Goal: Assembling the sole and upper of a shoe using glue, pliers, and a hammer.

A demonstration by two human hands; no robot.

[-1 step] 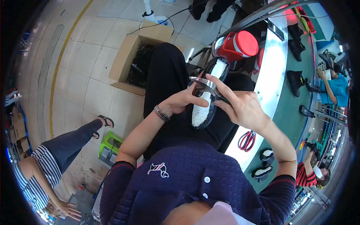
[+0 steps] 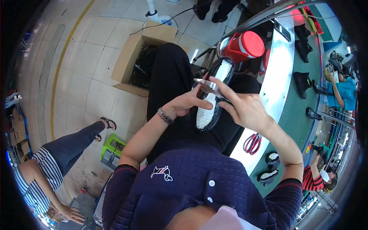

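A black shoe (image 2: 206,118) lies sole up across my lap, its white sole facing me. My left hand (image 2: 186,102) is closed around the shoe's middle from the left, the thumb lying flat on the sole. Across the waist of the sole runs a shiny, curved silvery strip (image 2: 206,83); its exact kind is unclear. My right hand (image 2: 245,109) pinches the strip's right end, index finger stretched along it and thumb below. Part of the shoe is hidden under both hands.
An open cardboard box (image 2: 128,63) holding dark material stands beyond my left knee. Near a red jug (image 2: 249,45) runs a metal bench edge (image 2: 274,80) with scissors (image 2: 252,144). Black shoes (image 2: 303,84) lie on the green belt (image 2: 285,111). A person in stripes (image 2: 50,168) is at left.
My right hand has shifted very slightly, its index finger moving a little along the silvery strip. My left hand and the shoe stay put.
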